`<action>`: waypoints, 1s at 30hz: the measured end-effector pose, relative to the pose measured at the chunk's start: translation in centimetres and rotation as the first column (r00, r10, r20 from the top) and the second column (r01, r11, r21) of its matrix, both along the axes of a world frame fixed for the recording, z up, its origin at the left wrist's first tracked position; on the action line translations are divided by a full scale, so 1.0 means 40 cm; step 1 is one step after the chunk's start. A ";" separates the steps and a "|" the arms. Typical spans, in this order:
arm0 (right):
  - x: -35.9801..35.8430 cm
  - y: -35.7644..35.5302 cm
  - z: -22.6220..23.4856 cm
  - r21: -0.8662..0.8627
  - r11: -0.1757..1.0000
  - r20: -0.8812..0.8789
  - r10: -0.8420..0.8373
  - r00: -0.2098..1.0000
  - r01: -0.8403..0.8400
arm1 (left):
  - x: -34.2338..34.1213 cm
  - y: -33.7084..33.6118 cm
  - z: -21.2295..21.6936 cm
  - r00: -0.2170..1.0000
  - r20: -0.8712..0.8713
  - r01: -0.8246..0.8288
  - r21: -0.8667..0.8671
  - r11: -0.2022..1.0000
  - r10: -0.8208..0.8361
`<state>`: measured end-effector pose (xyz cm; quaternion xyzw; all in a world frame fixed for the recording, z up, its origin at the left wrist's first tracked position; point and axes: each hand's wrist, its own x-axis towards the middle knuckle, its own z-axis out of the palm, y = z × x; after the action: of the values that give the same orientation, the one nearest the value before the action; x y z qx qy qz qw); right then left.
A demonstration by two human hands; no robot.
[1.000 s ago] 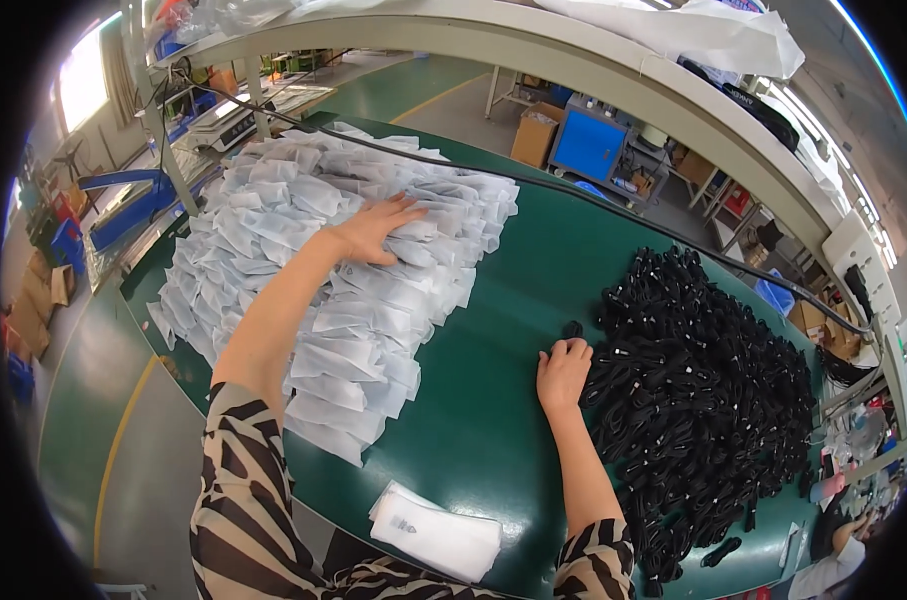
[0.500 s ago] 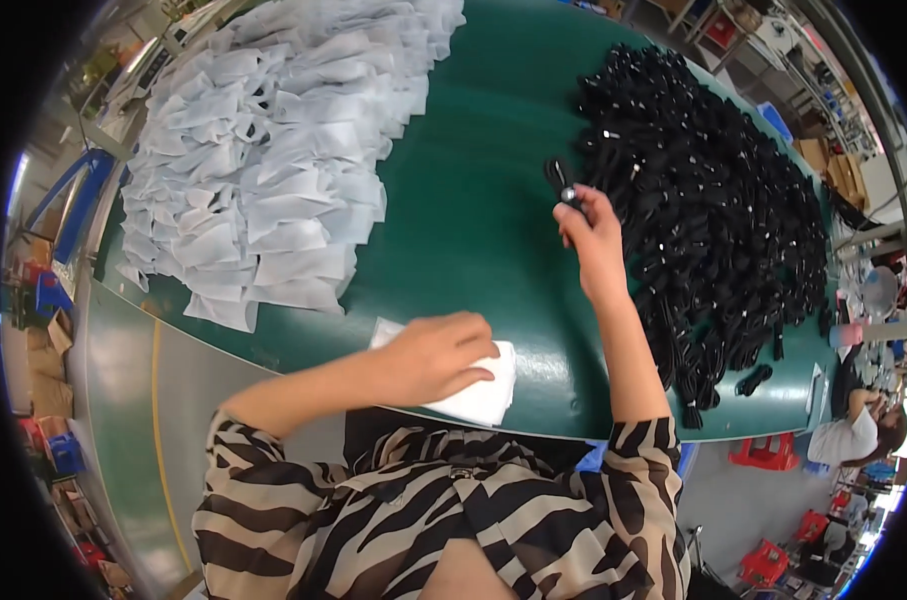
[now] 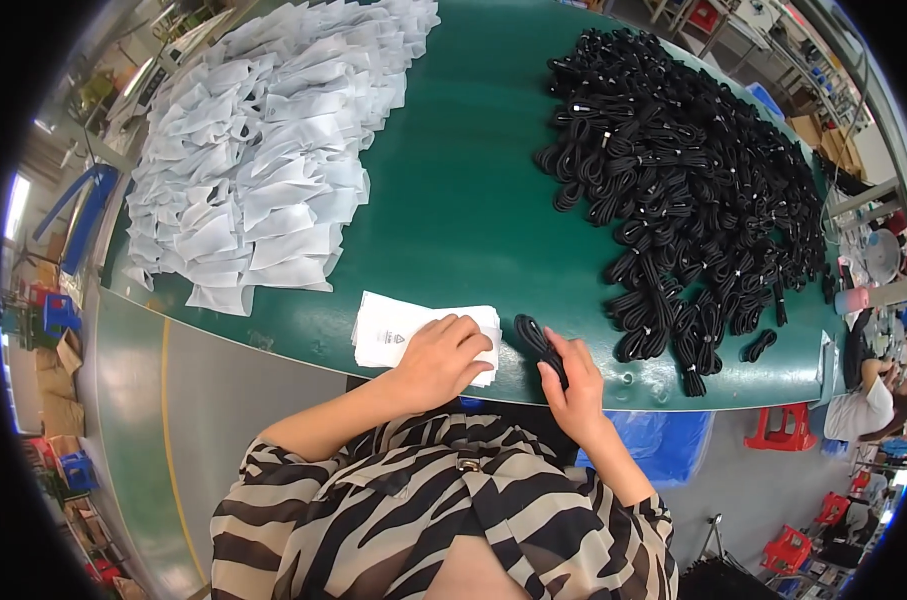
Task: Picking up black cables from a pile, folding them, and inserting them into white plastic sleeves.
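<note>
A small stack of flat white bags (image 3: pixel 380 330) lies at the table's near edge. My left hand (image 3: pixel 436 355) rests on the stack, its fingers curled and closed at the right edge of the top bag. Just to the right, my right hand (image 3: pixel 573 390) holds a coiled black cable (image 3: pixel 538 342) between thumb and fingers. The cable's looped end points away from me, toward the stack's right side. My right palm hides the rest of the coil.
A large heap of black cable bundles (image 3: pixel 693 180) covers the table's right side. Overlapping rows of filled whitish bags (image 3: pixel 273 150) spread across the left. The green tabletop (image 3: pixel 463 170) shows between them. A blue plastic-lined container (image 3: pixel 658 445) sits below the near edge; a red stool (image 3: pixel 778 428) stands right.
My right hand has come back from beside the cable heap toward the white stack, bringing the cable. My left hand stays on the stack, its fingers now more curled at the edge.
</note>
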<state>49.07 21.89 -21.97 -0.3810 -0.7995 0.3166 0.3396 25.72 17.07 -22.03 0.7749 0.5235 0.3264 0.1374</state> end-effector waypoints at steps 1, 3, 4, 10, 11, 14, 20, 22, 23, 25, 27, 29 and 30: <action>0.003 -0.005 -0.001 0.016 1.000 0.011 0.005 1.000 -0.005 | 0.003 0.001 -0.001 1.000 -0.004 0.005 0.003 1.000 -0.005; 0.008 -0.009 -0.005 0.047 0.999 0.027 0.015 1.000 -0.016 | 0.008 0.001 -0.014 1.000 -0.019 -0.019 0.013 1.000 0.019; 0.010 -0.011 -0.006 0.074 0.997 0.049 0.029 0.998 -0.033 | 0.008 0.000 -0.016 0.999 -0.025 -0.032 0.017 0.999 0.033; 0.022 -0.015 0.006 0.185 0.973 0.157 0.109 0.982 -0.138 | -0.002 -0.004 -0.003 0.961 0.246 -0.075 -0.193 0.978 0.122; 0.023 -0.014 0.008 0.229 0.960 0.181 0.120 0.976 -0.160 | -0.004 -0.005 0.002 0.935 0.315 -0.073 -0.274 0.959 0.161; 0.025 -0.010 0.014 0.314 0.927 0.232 0.134 0.963 -0.204 | -0.010 -0.004 0.004 0.905 0.380 -0.055 -0.344 0.937 0.193; 0.018 0.008 0.016 0.368 0.911 0.257 0.094 0.962 -0.187 | -0.003 -0.001 0.014 0.995 0.077 -0.068 -0.017 0.998 0.069; 0.016 0.006 0.015 0.367 0.917 0.242 0.071 0.968 -0.159 | -0.002 -0.003 0.002 0.996 0.051 -0.071 -0.015 0.997 0.072; 0.016 0.003 0.014 0.343 0.927 0.242 0.068 0.968 -0.151 | -0.002 -0.005 -0.006 0.997 0.024 -0.074 -0.015 0.997 0.074; 0.018 -0.003 0.012 0.296 0.946 0.243 0.059 0.968 -0.132 | -0.004 -0.006 -0.010 0.997 -0.003 -0.075 -0.014 0.997 0.075; 0.019 -0.009 0.009 0.297 0.943 0.266 0.069 0.961 -0.150 | -0.010 -0.006 -0.007 0.991 0.082 -0.091 -0.119 0.989 0.101; 0.020 -0.012 0.008 0.297 0.936 0.313 0.089 0.946 -0.187 | -0.011 -0.007 -0.001 0.986 0.122 -0.094 -0.172 0.981 0.116; 0.020 -0.011 0.009 0.298 0.937 0.312 0.088 0.946 -0.185 | -0.011 -0.007 0.002 0.980 0.155 -0.093 -0.201 0.975 0.126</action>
<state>49.88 21.45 -21.62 -0.3058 -0.9067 0.1445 0.2519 25.28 16.81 -21.95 0.6978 0.5813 0.3450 0.2370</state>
